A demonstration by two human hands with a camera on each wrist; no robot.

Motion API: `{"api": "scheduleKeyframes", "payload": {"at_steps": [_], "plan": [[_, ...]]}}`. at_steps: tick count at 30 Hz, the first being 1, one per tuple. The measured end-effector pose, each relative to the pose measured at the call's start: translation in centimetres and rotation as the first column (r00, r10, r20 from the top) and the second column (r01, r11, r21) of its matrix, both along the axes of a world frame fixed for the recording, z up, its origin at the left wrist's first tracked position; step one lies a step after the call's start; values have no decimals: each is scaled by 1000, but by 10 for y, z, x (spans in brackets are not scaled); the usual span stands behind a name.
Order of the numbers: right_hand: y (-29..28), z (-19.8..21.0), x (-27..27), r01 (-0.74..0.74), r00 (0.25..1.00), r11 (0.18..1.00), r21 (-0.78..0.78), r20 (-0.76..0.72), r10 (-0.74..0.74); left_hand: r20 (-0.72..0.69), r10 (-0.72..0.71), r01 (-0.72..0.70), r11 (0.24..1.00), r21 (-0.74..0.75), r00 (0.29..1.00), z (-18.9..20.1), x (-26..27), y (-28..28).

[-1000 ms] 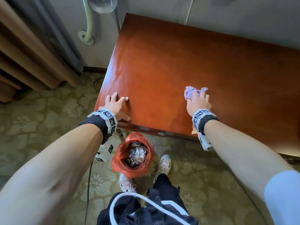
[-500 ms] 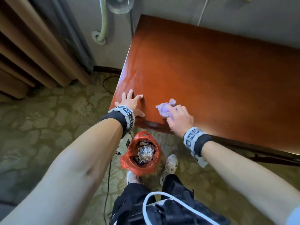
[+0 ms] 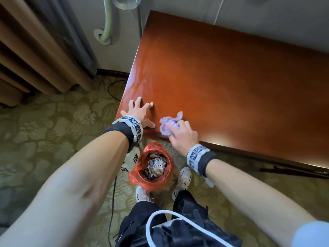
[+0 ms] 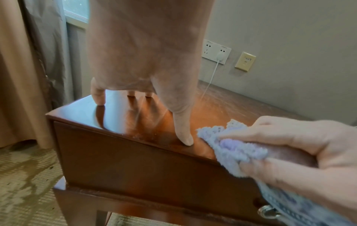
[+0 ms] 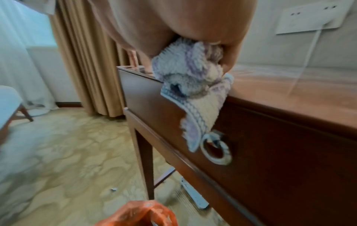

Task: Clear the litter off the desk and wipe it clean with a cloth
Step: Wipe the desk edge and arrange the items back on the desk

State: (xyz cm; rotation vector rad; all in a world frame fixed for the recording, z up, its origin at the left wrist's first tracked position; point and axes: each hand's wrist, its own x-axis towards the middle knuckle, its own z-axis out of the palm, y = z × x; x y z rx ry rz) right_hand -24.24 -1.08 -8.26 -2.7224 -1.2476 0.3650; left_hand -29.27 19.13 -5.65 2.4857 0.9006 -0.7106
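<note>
My right hand (image 3: 184,135) is at the desk's (image 3: 231,82) near left corner, fingers curled round the bunched purple cloth (image 3: 168,124), pressing it on the near edge while a tail hangs over the drawer front. My left hand (image 3: 140,114) is just left of it, fingers spread, tips planted on the wood. Below, the red bag (image 3: 151,166) holds crumpled litter (image 3: 156,165).

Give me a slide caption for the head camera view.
Right hand wipes the desk corner with a purple cloth; left hand braces.
</note>
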Motion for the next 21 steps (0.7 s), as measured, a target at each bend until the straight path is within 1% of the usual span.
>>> {"api": "scheduleKeyframes", "payload": {"at_steps": [1, 2, 4, 7, 9, 12, 15, 17, 19, 21], "plan": [[0, 2, -6, -35, 999, 999, 14, -27, 36, 4, -2, 2, 1000, 3, 1000, 0, 0, 0], [-1, 4, -4, -30, 998, 999, 42, -58, 32, 9, -5, 5, 1000, 2, 1000, 1, -1, 0], [-5, 11, 11, 57, 996, 994, 96, -79, -49, 15, 0, 0, 1000, -9, 1000, -1, -1, 0], [-11, 18, 54, 233, 972, 965, 117, -7, -234, 5, 10, -10, 1000, -17, 1000, -1, -1, 1], [-18, 19, 88, 349, 935, 931, 111, 30, -354, 8, -1, 1, 1000, -8, 1000, -1, -1, 1], [-31, 14, 135, 509, 856, 858, 76, 56, -513, 8, -9, 9, 1000, 4, 1000, -3, 0, 2], [-31, 8, 161, 605, 796, 796, -2, 49, -604, 4, -6, 6, 1000, 12, 1000, -5, 0, 3], [-18, 7, 159, 604, 797, 796, -48, 39, -603, -2, -9, 9, 1000, 19, 1000, -4, -1, 3], [2, 10, 143, 523, 852, 850, -55, 27, -523, -8, -8, 8, 1000, 12, 1000, -3, 0, 2], [22, 16, 120, 387, 922, 921, -42, 20, -386, -9, -5, 5, 1000, 8, 1000, -3, 1, 2]]}}
